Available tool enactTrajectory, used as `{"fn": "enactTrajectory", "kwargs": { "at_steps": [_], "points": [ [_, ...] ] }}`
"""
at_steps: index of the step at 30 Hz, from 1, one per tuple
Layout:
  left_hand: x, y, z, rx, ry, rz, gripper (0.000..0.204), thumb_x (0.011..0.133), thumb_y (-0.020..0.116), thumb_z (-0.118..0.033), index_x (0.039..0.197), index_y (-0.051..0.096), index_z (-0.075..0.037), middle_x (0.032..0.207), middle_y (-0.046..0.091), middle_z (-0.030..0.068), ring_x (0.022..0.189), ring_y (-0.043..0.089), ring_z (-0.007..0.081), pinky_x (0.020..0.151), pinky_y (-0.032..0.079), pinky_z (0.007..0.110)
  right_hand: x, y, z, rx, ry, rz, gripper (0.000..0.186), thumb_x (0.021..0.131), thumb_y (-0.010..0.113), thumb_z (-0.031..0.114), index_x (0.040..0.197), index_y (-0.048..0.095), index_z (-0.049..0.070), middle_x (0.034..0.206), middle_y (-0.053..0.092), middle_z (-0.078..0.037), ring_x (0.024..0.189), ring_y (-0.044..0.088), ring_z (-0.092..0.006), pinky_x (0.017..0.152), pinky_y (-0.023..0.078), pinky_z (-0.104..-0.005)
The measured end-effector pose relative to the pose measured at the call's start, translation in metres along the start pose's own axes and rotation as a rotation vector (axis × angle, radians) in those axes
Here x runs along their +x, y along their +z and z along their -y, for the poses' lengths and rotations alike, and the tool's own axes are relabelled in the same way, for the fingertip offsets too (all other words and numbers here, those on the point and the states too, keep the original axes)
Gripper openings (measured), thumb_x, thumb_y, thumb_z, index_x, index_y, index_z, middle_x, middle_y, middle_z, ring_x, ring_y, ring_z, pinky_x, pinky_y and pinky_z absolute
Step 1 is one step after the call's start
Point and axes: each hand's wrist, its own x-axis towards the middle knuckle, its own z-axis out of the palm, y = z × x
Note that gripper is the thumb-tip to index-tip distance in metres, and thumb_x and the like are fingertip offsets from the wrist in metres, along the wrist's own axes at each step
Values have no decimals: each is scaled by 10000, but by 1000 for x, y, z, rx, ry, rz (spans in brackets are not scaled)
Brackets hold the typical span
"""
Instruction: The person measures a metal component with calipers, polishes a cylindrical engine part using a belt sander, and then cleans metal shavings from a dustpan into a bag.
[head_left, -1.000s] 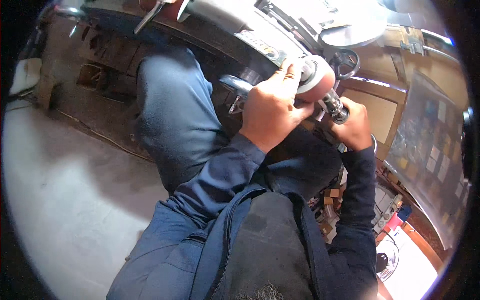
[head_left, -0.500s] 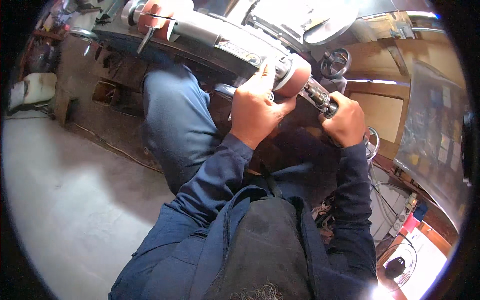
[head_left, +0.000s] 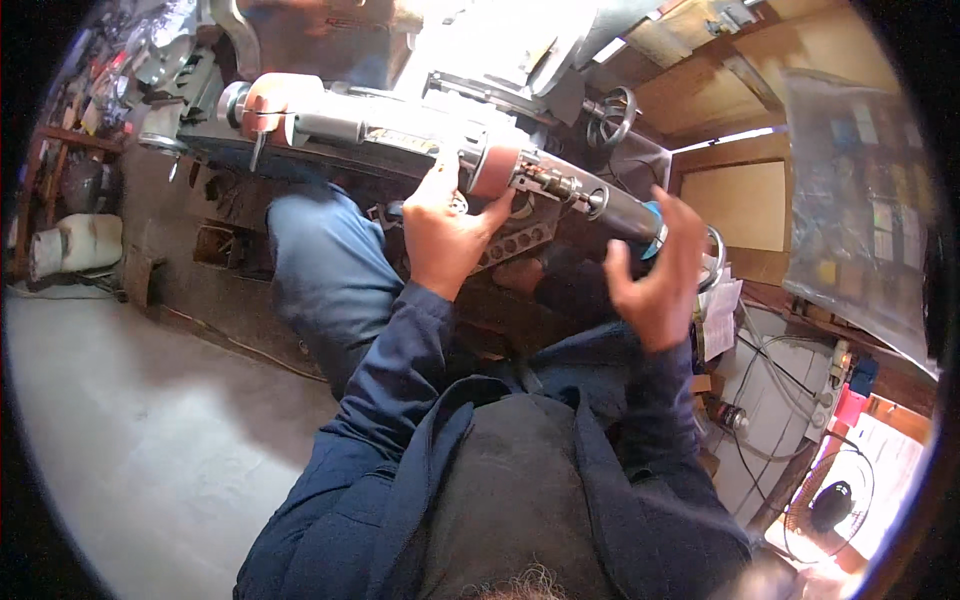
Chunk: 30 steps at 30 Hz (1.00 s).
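Note:
A long metal machine [head_left: 360, 125] lies across the top of the view, with a reddish round chuck [head_left: 492, 170] and a steel shaft [head_left: 585, 198] sticking out to the right. My left hand [head_left: 445, 235] rests against the chuck from below, fingers curled on it. Just right of the shaft's dark end, my right hand [head_left: 655, 275] hovers with fingers spread and holds nothing. Both arms wear dark blue sleeves.
A small handwheel [head_left: 612, 115] sits behind the shaft. Wooden panels [head_left: 745, 200] and a plastic-covered board [head_left: 860, 200] stand at right. Cables, a power strip [head_left: 830, 390] and a small fan [head_left: 825, 505] lie lower right. Grey concrete floor [head_left: 110, 420] spreads left, with a white container [head_left: 85, 245].
The view has swung, so the machine now stretches further across the frame. My right hand let go of the shaft end and opened. My left hand stayed at the chuck.

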Motion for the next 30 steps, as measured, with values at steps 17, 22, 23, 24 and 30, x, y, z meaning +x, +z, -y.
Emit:
{"fn": "enactTrajectory", "kwargs": {
  "at_steps": [17, 22, 23, 24, 30],
  "points": [
    [-1, -10, -24, -197, -187, 78, 693, 733, 907, -124, 1312, 588, 85, 992, 763, 116, 870, 697, 99, 776, 559, 265, -112, -12, -104, 273, 416, 485, 210, 958, 661, 197, 1028, 642, 1, 811, 692, -124, 769, 696, -271, 680, 525, -380],
    [6, -17, -14, -337, -194, 155, 768, 754, 897, -135, 1386, 526, 93, 1104, 749, 111, 966, 665, 100, 859, 548, 270, -70, -32, -104, -185, -246, 110, 549, 797, 792, 396, 1222, 574, 125, 1280, 593, -152, 1195, 568, -382, 964, 460, -537],
    [8, -21, -21, -331, -258, 193, 771, 756, 896, -138, 1392, 525, 91, 1139, 737, 104, 997, 648, 101, 881, 539, 269, -65, -29, -115, -28, -301, 72, 620, 775, 808, 358, 1278, 521, 139, 1444, 484, -143, 1348, 451, -419, 1087, 378, -572],
    [7, -21, -18, -329, -264, 193, 771, 756, 896, -138, 1392, 525, 91, 1139, 737, 104, 997, 648, 101, 881, 539, 269, -58, -29, -117, -25, -302, 77, 620, 775, 808, 358, 1278, 521, 139, 1444, 484, -143, 1348, 451, -419, 1087, 378, -572],
    [7, -21, -6, -230, -232, 253, 770, 740, 903, -126, 1385, 541, 84, 1113, 747, 89, 976, 631, 77, 860, 539, 260, -50, -23, -131, -38, -516, 409, 433, 755, 831, 241, 1098, 581, 155, 1414, 522, -71, 1357, 462, -386, 1076, 461, -545]
  ]
}}
